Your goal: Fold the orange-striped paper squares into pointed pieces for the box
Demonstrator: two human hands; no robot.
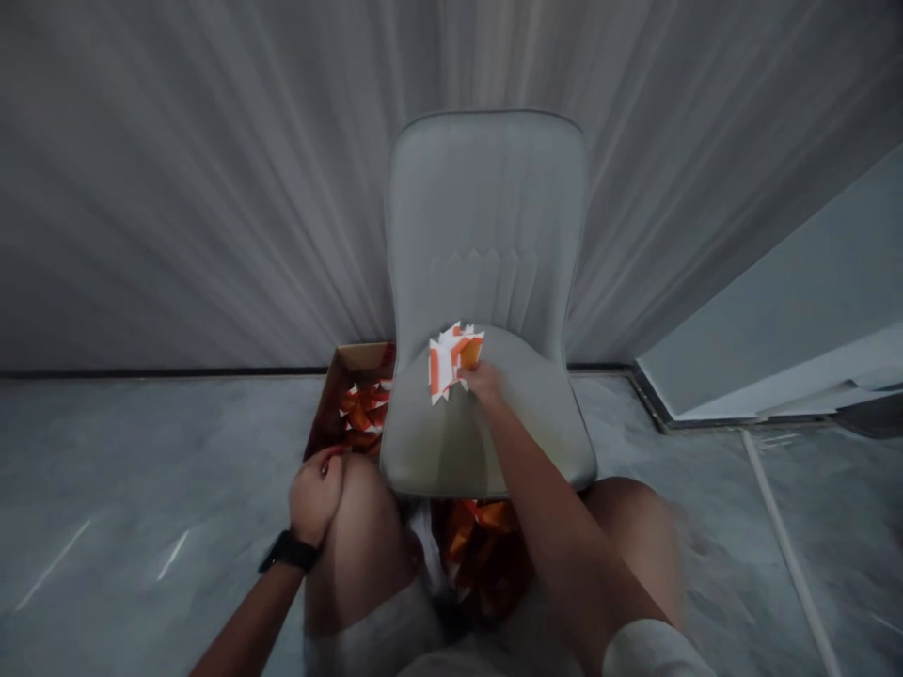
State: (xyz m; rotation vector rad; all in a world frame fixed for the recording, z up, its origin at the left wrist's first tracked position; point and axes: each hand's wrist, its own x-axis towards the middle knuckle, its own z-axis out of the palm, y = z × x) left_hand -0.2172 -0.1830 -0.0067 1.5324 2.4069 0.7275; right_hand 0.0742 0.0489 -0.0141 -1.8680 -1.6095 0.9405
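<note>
In the head view, my only one, I see the right hand (483, 381) pinching an orange-and-white piece (446, 367) by its lower right edge, over the seat (550, 437); I can't tell whether the two touch. The left hand (314, 498) lies curled over the left knee (363, 508), near a box (361, 354); whether it grips anything, I can't tell.

I'd judge a light pinch best here: the points look thin and easy to bend, so I'd avoid pressing them against the backrest (486, 188).

Similar pieces (363, 409) lie in the box, and more orange shows below the seat's front edge. The seat looks smooth; behind hangs a pleated curtain (212, 188), above a grey floor (141, 480).
</note>
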